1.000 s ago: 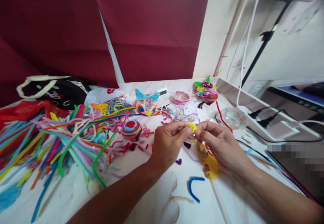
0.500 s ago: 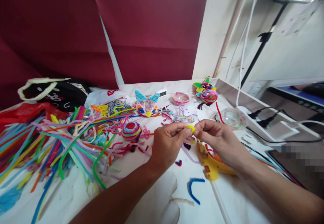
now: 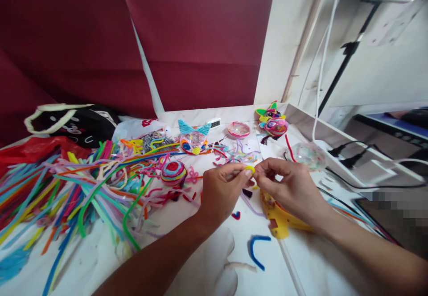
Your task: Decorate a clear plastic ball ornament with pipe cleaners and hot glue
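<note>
My left hand (image 3: pixel 222 190) and my right hand (image 3: pixel 290 187) meet above the white table (image 3: pixel 200 260), both pinching a small yellow pipe cleaner piece (image 3: pixel 250 169) between thumb and fingertips. A yellow glue gun (image 3: pixel 279 218) lies on the table just below my right hand. A striped pipe-cleaner ball (image 3: pixel 173 172) sits to the left of my left hand. A short blue pipe cleaner (image 3: pixel 256 247) and a small red scrap (image 3: pixel 236 215) lie nearer to me.
A big heap of coloured pipe cleaners (image 3: pixel 73 184) covers the left of the table. Finished craft figures (image 3: pixel 193 139) (image 3: pixel 273 122), a pink dish (image 3: pixel 239 129) and a clear ball (image 3: pixel 308 155) stand at the back. A black bag (image 3: pixel 72 122) lies far left. Cables (image 3: pixel 347 153) run along the right.
Both hands kept pinching the yellow piece and turned it slightly; it looks flatter now. My right hand shifted a little, uncovering more of the glue gun.
</note>
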